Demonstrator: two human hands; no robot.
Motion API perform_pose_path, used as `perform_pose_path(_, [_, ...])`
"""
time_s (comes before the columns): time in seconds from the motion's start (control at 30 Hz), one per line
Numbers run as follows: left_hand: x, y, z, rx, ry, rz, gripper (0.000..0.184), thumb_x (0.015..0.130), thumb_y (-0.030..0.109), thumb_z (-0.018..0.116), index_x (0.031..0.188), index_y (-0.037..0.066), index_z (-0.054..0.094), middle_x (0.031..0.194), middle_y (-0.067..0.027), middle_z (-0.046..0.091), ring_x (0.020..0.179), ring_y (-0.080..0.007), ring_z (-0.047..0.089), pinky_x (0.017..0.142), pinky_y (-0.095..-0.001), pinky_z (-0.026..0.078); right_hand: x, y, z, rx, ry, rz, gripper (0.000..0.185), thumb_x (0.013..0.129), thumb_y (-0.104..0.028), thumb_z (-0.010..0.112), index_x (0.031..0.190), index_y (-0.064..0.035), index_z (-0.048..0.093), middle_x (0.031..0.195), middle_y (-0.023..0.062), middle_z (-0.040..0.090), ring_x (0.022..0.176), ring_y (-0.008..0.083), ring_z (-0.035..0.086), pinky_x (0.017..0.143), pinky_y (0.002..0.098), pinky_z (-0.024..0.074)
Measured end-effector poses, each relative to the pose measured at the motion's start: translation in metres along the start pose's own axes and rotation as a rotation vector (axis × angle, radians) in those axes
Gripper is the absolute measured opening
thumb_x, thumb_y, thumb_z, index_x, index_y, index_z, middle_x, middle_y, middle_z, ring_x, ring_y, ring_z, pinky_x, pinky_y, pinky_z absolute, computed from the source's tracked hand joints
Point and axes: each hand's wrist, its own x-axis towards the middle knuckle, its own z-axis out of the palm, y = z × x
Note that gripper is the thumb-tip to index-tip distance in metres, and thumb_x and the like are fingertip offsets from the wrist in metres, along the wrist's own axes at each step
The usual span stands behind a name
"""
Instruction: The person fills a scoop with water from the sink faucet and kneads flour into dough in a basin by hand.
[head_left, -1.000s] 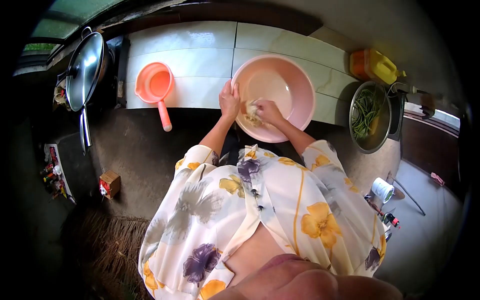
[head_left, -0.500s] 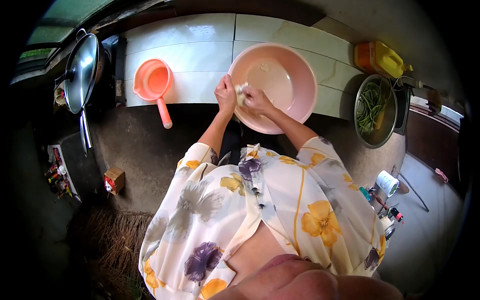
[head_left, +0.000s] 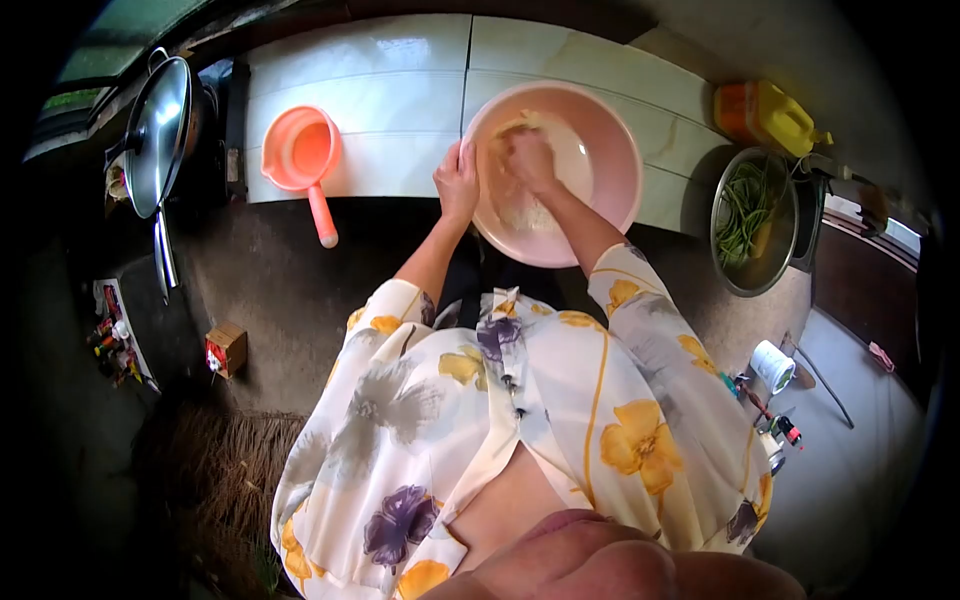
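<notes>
A pink plastic basin [head_left: 618, 185] stands on the tiled counter in front of me, its near edge jutting over the front. My left hand [head_left: 457, 180] is closed on the basin's left rim. Inside the basin, my right hand [head_left: 530, 158] is bent down against the far left part of the bottom. Its fingers are curled and blurred, and a pale yellowish patch shows beside them; whether this is a held thing is unclear. A wet sheen covers the basin's floor.
To the left, an orange dipper [head_left: 303, 150] rests with its handle over the counter edge. A lidded pan [head_left: 160, 140] is farther left. On the right are a metal bowl of green beans [head_left: 742, 215] and a yellow jug [head_left: 780, 118]. A small box [head_left: 226, 350] sits lower left.
My right hand has moved from the basin's near left wall to the far left of its bottom. The left hand keeps hold of the rim. The view has shifted slightly.
</notes>
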Motion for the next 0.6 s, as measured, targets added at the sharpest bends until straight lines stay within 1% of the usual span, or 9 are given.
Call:
perform_pose_path(0.1, [0.005,0.008,0.000,-0.004,0.064,0.073,0.034,0.100,0.031,0.062,0.113,0.001,0.071,0.087,-0.0223,0.072,0.079,-0.0279,0.071,0.074,-0.0391,0.053,-0.047,-0.031,-0.012,0.102,-0.245,-0.178,0.023,0.078,-0.011,0.067,0.099,-0.0065,0.071,0.103,0.0145,0.069,0.101,0.0356,0.063,0.088,0.0454,0.0519])
perform_pose_path(0.17, [0.002,0.006,-0.004,0.056,-0.002,0.026,0.033,0.099,0.027,0.062,0.115,-0.001,0.068,0.091,-0.0241,0.072,0.084,-0.0397,0.071,0.075,-0.0431,0.054,-0.066,-0.020,-0.028,0.126,-0.371,-0.220,0.022,0.079,-0.011,0.067,0.099,-0.0067,0.071,0.103,0.0142,0.068,0.099,0.0359,0.062,0.088,0.0458,0.0516])
perform_pose_path(0.23, [0.002,0.003,-0.003,0.044,-0.004,0.024,0.032,0.099,0.026,0.062,0.115,-0.001,0.068,0.092,-0.0246,0.072,0.085,-0.0401,0.071,0.076,-0.0432,0.054,-0.075,-0.002,-0.052,0.261,-0.608,-0.358,0.021,0.082,-0.014,0.069,0.102,-0.0075,0.069,0.102,0.0141,0.066,0.101,0.0353,0.061,0.087,0.0455,0.0513])
perform_pose_path(0.27, [0.003,0.001,0.000,0.041,-0.003,0.012,0.032,0.098,0.025,0.062,0.115,-0.001,0.068,0.093,-0.0251,0.072,0.087,-0.0406,0.071,0.077,-0.0434,0.054,-0.070,0.014,-0.057,0.253,-0.610,-0.359,0.021,0.082,-0.014,0.069,0.102,-0.0075,0.069,0.102,0.0141,0.066,0.101,0.0353,0.061,0.087,0.0455,0.0513])
perform_pose_path(0.33, [0.002,0.004,-0.002,0.049,-0.007,0.012,0.032,0.098,0.024,0.063,0.116,-0.001,0.068,0.094,-0.0256,0.072,0.088,-0.0410,0.071,0.077,-0.0436,0.054,-0.043,0.045,-0.054,0.386,-0.434,-0.215,0.029,0.084,-0.020,0.066,0.111,-0.0115,0.068,0.116,0.0113,0.066,0.115,0.0338,0.058,0.087,0.0442,0.0524])
perform_pose_path(0.37, [-0.001,0.005,-0.004,0.066,-0.025,0.018,0.032,0.097,0.024,0.063,0.116,-0.001,0.068,0.094,-0.0261,0.072,0.089,-0.0414,0.071,0.078,-0.0439,0.054,-0.026,0.049,-0.063,0.642,-0.373,0.069,0.031,0.085,-0.021,0.066,0.114,-0.0117,0.066,0.120,0.0130,0.064,0.118,0.0339,0.057,0.087,0.0449,0.0526])
perform_pose_path(0.43, [0.002,0.005,-0.003,0.059,-0.023,0.013,0.032,0.097,0.024,0.063,0.116,-0.001,0.068,0.095,-0.0262,0.072,0.089,-0.0415,0.071,0.078,-0.0442,0.054,-0.005,0.056,-0.088,0.894,-0.293,0.373,0.034,0.086,-0.022,0.066,0.118,-0.0119,0.065,0.124,0.0148,0.062,0.121,0.0339,0.057,0.088,0.0456,0.0529])
perform_pose_path(0.5, [0.000,0.004,-0.004,0.052,-0.028,0.005,0.033,0.096,0.025,0.064,0.117,-0.001,0.068,0.095,-0.0263,0.072,0.089,-0.0417,0.071,0.078,-0.0445,0.054,-0.014,0.073,-0.101,-0.345,-0.172,-0.202,0.033,0.089,-0.019,0.063,0.121,-0.0120,0.063,0.126,0.0181,0.058,0.119,0.0343,0.056,0.090,0.0479,0.0528])
perform_pose_path(0.6, [0.003,0.004,-0.004,0.009,0.021,-0.008,0.033,0.096,0.024,0.064,0.117,0.000,0.068,0.094,-0.0263,0.072,0.089,-0.0419,0.071,0.078,-0.0448,0.054,-0.070,0.064,-0.096,-0.287,-0.188,0.021,0.032,0.091,-0.013,0.056,0.123,-0.0126,0.063,0.123,0.0203,0.058,0.115,0.0370,0.058,0.093,0.0492,0.0520])
